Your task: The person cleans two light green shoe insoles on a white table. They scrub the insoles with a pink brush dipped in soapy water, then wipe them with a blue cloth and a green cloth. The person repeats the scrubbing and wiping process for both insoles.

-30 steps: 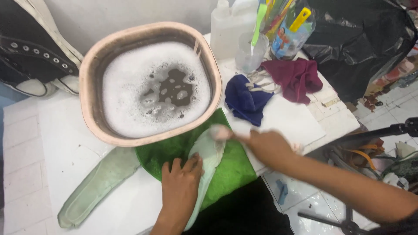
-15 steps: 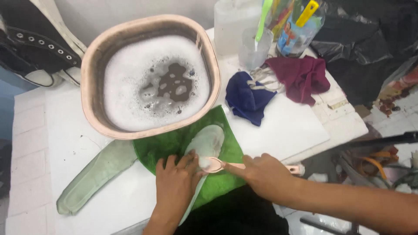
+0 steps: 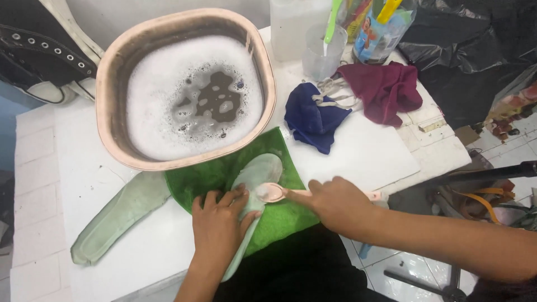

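Observation:
A pale green shoe insole (image 3: 258,172) lies on a green cloth (image 3: 208,178) at the front of the white table. My left hand (image 3: 218,223) presses flat on the insole's near half. My right hand (image 3: 334,202) grips a small pink brush (image 3: 272,192), and its head rests on the insole right beside my left fingers. A second pale green insole (image 3: 120,215) lies to the left, partly under the cloth's edge. Behind the cloth stands a pink basin (image 3: 268,78) full of soapy, foamy water.
A dark blue cloth (image 3: 310,120) and a maroon cloth (image 3: 386,89) lie at the right rear with white laces between them. Behind them stand a clear cup, a white jug and a container of brushes. A black-and-white shoe (image 3: 39,61) sits far left. The table edge is close on the right.
My right hand has drawn the brush down the insole from its upper tip toward the middle. My left hand has stayed pressed on the insole.

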